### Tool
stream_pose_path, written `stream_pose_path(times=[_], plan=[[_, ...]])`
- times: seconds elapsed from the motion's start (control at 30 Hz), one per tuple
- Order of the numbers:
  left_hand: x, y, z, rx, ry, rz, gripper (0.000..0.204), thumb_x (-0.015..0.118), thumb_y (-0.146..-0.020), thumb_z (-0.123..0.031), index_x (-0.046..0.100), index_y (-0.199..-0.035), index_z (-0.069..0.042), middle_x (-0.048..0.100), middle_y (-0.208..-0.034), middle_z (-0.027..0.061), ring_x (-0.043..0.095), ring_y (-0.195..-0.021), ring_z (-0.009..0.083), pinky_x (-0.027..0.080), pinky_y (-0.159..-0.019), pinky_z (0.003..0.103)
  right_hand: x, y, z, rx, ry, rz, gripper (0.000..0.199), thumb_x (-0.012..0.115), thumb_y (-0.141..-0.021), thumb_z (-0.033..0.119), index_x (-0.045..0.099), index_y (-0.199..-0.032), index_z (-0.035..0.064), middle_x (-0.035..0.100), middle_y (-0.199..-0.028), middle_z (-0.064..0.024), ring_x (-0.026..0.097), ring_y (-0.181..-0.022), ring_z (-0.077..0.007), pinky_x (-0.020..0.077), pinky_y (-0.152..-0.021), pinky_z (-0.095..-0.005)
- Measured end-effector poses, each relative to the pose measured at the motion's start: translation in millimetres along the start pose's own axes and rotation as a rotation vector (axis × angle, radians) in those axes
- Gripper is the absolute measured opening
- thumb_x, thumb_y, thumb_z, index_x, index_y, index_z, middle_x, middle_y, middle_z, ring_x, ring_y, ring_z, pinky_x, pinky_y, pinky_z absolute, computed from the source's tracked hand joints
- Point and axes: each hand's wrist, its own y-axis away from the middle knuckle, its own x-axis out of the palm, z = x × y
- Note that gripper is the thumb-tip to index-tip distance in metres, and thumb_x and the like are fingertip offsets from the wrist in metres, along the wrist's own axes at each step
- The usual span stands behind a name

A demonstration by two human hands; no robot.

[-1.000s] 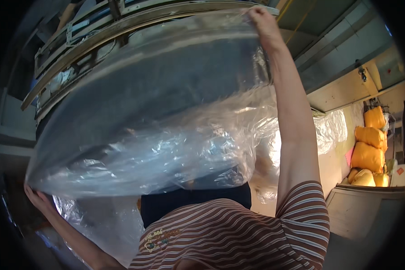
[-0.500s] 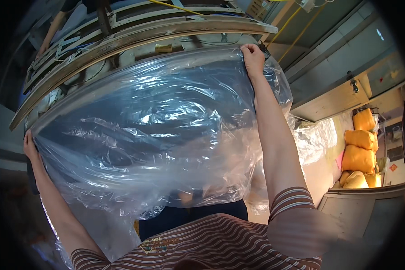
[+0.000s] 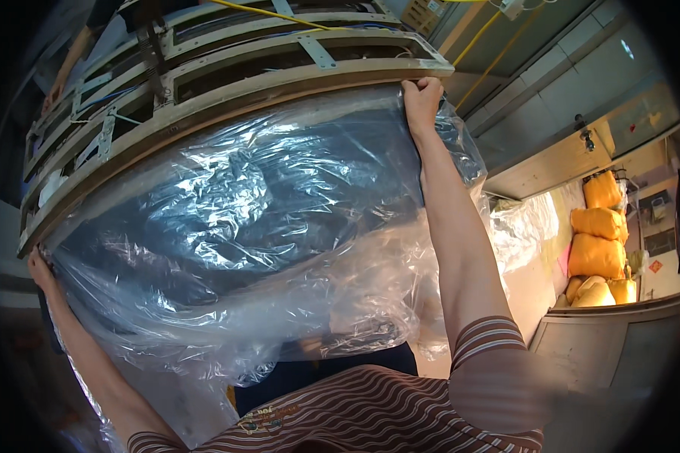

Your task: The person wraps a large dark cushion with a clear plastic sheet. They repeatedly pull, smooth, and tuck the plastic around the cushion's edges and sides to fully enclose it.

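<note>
A big clear plastic bag (image 3: 242, 226) is stretched wide in front of me, with dark blue cloth showing through it. My left hand (image 3: 40, 269) grips its left edge, low at the left of the view. My right hand (image 3: 421, 97) grips the top right corner, held high against a wooden frame (image 3: 227, 79). Both arms are stretched out. The bag's lower part hangs crumpled above my striped shirt (image 3: 370, 411).
The wooden frame with metal brackets and wires runs across the top. Several full orange sacks (image 3: 598, 241) are stacked at the right by a wall. A grey bin (image 3: 612, 340) stands below them. More clear plastic (image 3: 525, 226) lies at the right.
Both hands spread the bag wider and brought it down. The left hand rose from the bottom left to mid height. The right hand dropped slightly.
</note>
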Motion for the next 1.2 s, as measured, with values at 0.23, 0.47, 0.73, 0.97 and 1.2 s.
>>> stream_pose_path(times=[0.23, 0.47, 0.73, 0.97, 1.2], plan=[[-19, -33, 21, -0.114, 0.246, -0.047, 0.026, 0.052, -0.096, -0.028, 0.060, -0.101, -0.004, 0.055, -0.083, 0.0008, 0.052, -0.069, 0.0098, 0.043, -0.057, 0.025, 2, -4, -5, 0.050, -0.064, -0.003, 0.036, 0.058, -0.090, 0.033, 0.049, -0.090, -0.0010, 0.048, -0.102, -0.0221, 0.047, -0.100, -0.0372, 0.0365, -0.092, -0.0426], [-4, 0, 2, 0.218, -0.362, 0.290, 0.039, 0.059, -0.094, -0.038, 0.060, -0.121, -0.009, 0.063, -0.106, 0.0032, 0.056, -0.097, 0.0149, 0.042, -0.084, 0.025, -10, 3, 11, -0.151, -0.032, -0.121, 0.031, 0.050, -0.095, 0.029, 0.049, -0.089, -0.0007, 0.049, -0.098, -0.0198, 0.049, -0.095, -0.0353, 0.0373, -0.088, -0.0428], [-203, 81, -131, -0.010, 0.257, 0.158, 0.044, 0.059, -0.095, -0.030, 0.053, -0.130, -0.004, 0.054, -0.128, 0.0091, 0.051, -0.118, 0.0185, 0.040, -0.101, 0.034, -60, 109, 72, 0.529, -0.812, 0.277, 0.023, 0.055, -0.094, 0.022, 0.049, -0.102, 0.0017, 0.053, -0.086, -0.0068, 0.051, -0.068, -0.0099, 0.0450, -0.061, -0.0224], [-391, 159, -90, 0.839, -0.643, 0.125, 0.058, 0.059, -0.092, -0.041, 0.048, -0.138, -0.006, 0.046, -0.140, 0.0075, 0.040, -0.131, 0.0203, 0.027, -0.108, 0.038, -93, 121, 138, 0.497, -0.603, 1.035, 0.040, 0.070, -0.084, 0.023, 0.057, -0.110, -0.0043, 0.063, -0.084, -0.0070, 0.053, -0.066, -0.0098, 0.0428, -0.055, -0.0228], [-408, 226, -82, -0.089, -0.635, 0.163, 0.037, 0.073, -0.079, -0.021, 0.061, -0.109, -0.004, 0.060, -0.096, 0.0055, 0.058, -0.087, 0.0233, 0.047, -0.073, 0.035, -91, 152, 130, 0.053, -0.502, 0.904, 0.018, 0.066, -0.084, 0.017, 0.066, -0.095, 0.0027, 0.058, -0.076, 0.0013, 0.051, -0.071, -0.0069, 0.0429, -0.067, -0.0226]])
